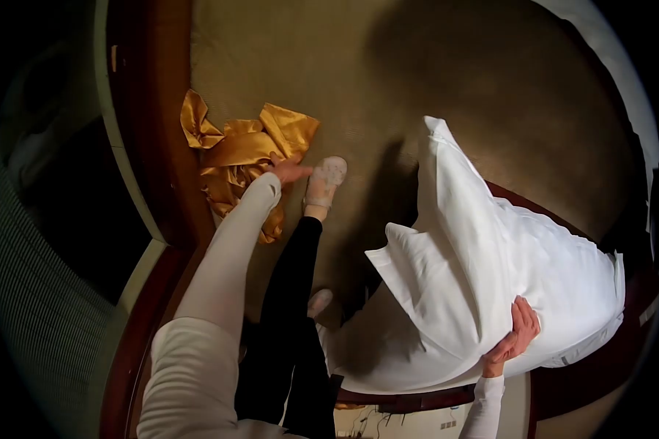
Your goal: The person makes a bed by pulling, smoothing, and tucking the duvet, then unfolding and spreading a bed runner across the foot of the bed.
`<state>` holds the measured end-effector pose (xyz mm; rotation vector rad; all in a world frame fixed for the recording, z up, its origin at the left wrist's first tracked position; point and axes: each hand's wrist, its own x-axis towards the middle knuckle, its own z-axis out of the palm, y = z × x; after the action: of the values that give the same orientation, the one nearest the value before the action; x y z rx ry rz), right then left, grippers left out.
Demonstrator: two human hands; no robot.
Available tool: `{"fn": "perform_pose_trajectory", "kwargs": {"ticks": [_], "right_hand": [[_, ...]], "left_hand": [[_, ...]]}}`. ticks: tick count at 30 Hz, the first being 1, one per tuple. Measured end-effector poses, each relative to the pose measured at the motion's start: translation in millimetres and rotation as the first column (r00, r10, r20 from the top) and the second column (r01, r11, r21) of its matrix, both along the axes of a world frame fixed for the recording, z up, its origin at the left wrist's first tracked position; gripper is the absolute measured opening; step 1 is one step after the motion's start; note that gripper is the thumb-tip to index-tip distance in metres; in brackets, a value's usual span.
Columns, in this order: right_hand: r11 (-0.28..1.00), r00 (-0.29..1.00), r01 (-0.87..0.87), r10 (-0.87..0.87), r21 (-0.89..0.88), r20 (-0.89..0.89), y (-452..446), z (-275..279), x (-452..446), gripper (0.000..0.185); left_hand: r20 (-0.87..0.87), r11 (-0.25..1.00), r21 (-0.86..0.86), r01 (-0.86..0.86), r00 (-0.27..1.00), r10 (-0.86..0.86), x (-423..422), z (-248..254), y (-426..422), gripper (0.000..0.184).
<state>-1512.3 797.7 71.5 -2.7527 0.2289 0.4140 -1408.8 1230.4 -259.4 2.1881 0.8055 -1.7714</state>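
Note:
Shiny gold fabric (pixel 241 150) lies crumpled on the carpet at the left. My left hand (pixel 290 170) reaches down to its right edge, fingers apart, touching or just above the cloth; no hold on it can be made out. At the lower right, my right hand (pixel 516 335) is on a large white cloth (pixel 454 271), its fingers curled against the folds. One part of the white cloth rises to a peak, and the rest spreads over something round with a dark red edge.
Brown carpet (pixel 293 58) covers the floor. A dark red wooden edge and a wall panel (pixel 145 168) run down the left. My shoe (pixel 329 172) stands beside the gold fabric. Another white cloth (pixel 608 51) curves along the upper right.

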Motion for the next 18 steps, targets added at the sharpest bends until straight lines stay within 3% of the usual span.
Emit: {"fn": "perform_pose_trajectory", "kwargs": {"ticks": [1,2,3,5,6,7,8,9,10,11,14,15,16,18], "right_hand": [[1.000,1.000,0.005,-0.004,-0.006,0.017,0,-2,-1,0.040],[1.000,0.999,0.009,-0.009,-0.012,0.036,-1,-1,-2,0.041],[1.000,1.000,0.007,-0.007,-0.010,0.025,-1,-2,-4,0.041],[1.000,1.000,0.006,-0.006,-0.028,0.001,-3,0,-5,0.046],[0.999,1.000,-0.026,0.026,-0.031,-0.008,-2,2,-2,0.050],[1.000,1.000,-0.020,0.020,-0.022,-0.002,-2,1,-2,0.051],[1.000,0.999,-0.020,0.020,-0.018,0.030,-1,0,-1,0.049],[1.000,0.998,-0.021,0.022,-0.013,0.065,0,-2,2,0.047],[1.000,0.997,-0.017,0.019,-0.024,0.071,0,-4,2,0.043],[0.999,0.997,-0.014,0.016,-0.038,0.073,0,-5,1,0.039],[0.997,0.999,0.047,-0.049,-0.065,-0.025,10,9,13,0.032],[0.998,0.998,0.046,-0.048,-0.048,-0.044,12,15,15,0.031],[0.997,0.997,0.050,-0.053,-0.052,-0.058,12,19,13,0.028],[0.993,0.997,0.017,-0.026,-0.119,-0.071,7,13,8,0.024]], "left_hand": [[0.055,0.965,0.022,-0.261,0.964,0.259,-18,-31,3,0.064],[0.269,0.932,0.008,-0.362,0.899,0.346,-32,-50,2,0.053],[0.260,0.932,0.014,-0.363,0.901,0.347,-30,-39,-5,0.053],[0.447,0.821,-0.210,-0.531,0.694,0.564,-18,-1,-25,0.040],[0.544,0.873,-0.167,-0.458,0.696,0.469,-21,14,-33,0.026],[0.571,0.923,-0.230,-0.310,0.725,0.386,-21,35,-35,0.023],[0.719,0.985,-0.173,-0.002,0.684,0.128,-25,58,-38,0.018],[0.796,0.956,-0.266,0.122,0.588,0.146,-33,80,-35,0.012],[0.767,0.918,-0.372,0.139,0.603,0.220,-30,120,-39,0.010],[0.748,0.858,-0.437,0.271,0.640,0.179,-33,152,-31,0.009],[0.652,0.730,-0.610,0.308,0.718,0.242,-27,282,-30,0.011],[0.668,0.671,-0.627,0.396,0.716,0.202,-26,318,-25,0.009],[0.696,0.621,-0.654,0.431,0.666,0.270,-33,350,-24,0.008],[0.610,0.590,-0.736,0.334,0.705,0.362,-34,417,-24,0.007]]}}
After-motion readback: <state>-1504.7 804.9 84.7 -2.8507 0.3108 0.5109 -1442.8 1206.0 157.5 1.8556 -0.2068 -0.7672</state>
